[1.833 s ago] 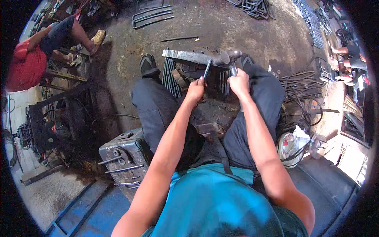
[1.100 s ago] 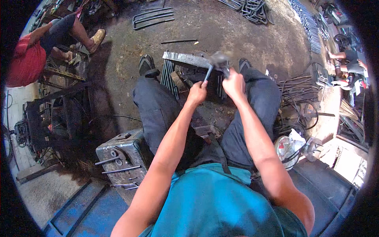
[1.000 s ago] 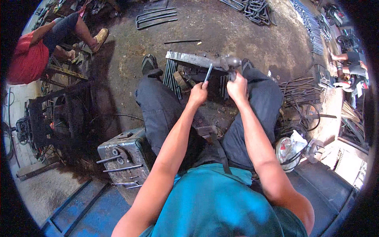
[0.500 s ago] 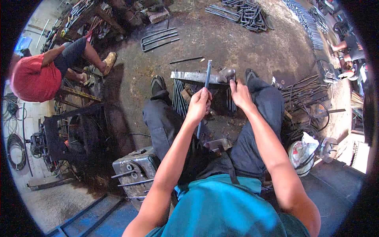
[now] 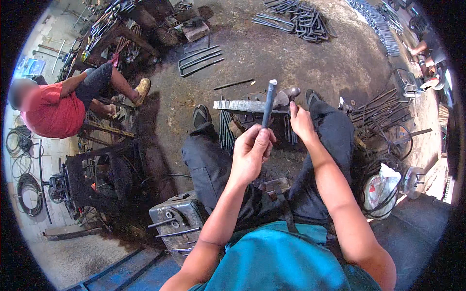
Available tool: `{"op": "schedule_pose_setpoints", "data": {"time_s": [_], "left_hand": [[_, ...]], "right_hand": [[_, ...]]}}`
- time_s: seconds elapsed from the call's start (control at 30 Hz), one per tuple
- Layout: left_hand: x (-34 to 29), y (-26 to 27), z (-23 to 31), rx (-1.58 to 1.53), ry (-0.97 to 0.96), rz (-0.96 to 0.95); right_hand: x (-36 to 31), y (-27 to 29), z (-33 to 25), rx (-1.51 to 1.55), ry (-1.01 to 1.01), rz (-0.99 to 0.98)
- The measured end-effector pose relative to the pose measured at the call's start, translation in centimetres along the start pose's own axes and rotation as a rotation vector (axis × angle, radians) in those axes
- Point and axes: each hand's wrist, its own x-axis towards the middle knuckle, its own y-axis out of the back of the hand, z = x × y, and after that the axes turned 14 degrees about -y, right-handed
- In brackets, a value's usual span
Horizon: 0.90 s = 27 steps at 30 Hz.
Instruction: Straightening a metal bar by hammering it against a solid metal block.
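My left hand (image 5: 253, 150) is wrapped round a grey metal rod (image 5: 269, 106), whose cut end sticks up past my fist and is tilted toward the far side. A hammer (image 5: 287, 98) is in my closed right hand (image 5: 302, 123); its head rests by the right end of a flat metal slab (image 5: 238, 105), and most of the handle is hidden. The slab lies crosswise between my feet, just beyond both hands. Several straight rods (image 5: 226, 131) show below its left part.
Bent rods (image 5: 310, 24) are heaped on the far floor. A U-shaped rod frame (image 5: 199, 60) lies left of them. At left, a person in red (image 5: 53, 111) sits near a dark machine (image 5: 104, 177). A metal box (image 5: 179, 218) stands by my left leg; thin rods (image 5: 378, 114) lie at right.
The rod in my left hand has come up and nearer, its end now tilted right. My right hand and the hammer have shifted slightly right along with the whole view.
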Motion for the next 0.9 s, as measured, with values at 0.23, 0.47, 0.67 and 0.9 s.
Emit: {"op": "schedule_pose_setpoints", "data": {"time_s": [0.23, 0.47, 0.67, 0.9], "left_hand": [[-0.7, -1.0, 1.4, 0.029, -0.004, 0.046], [-0.9, -1.6, 1.6, 0.196, -0.027, 0.123], [-1.1, -1.6, 1.8, 0.399, -0.06, 0.189], [-1.4, -1.3, 1.7, 0.443, -0.047, 0.197]], "right_hand": [[-1.8, 0.6, -1.9, -0.104, -0.006, 0.039], [-4.3, 0.6, -3.1, -0.164, 0.059, 0.027], [-4.4, -0.4, -2.4, -0.15, 0.109, 0.007], [-3.7, -1.4, -1.6, -0.078, 0.095, 0.009]]}}
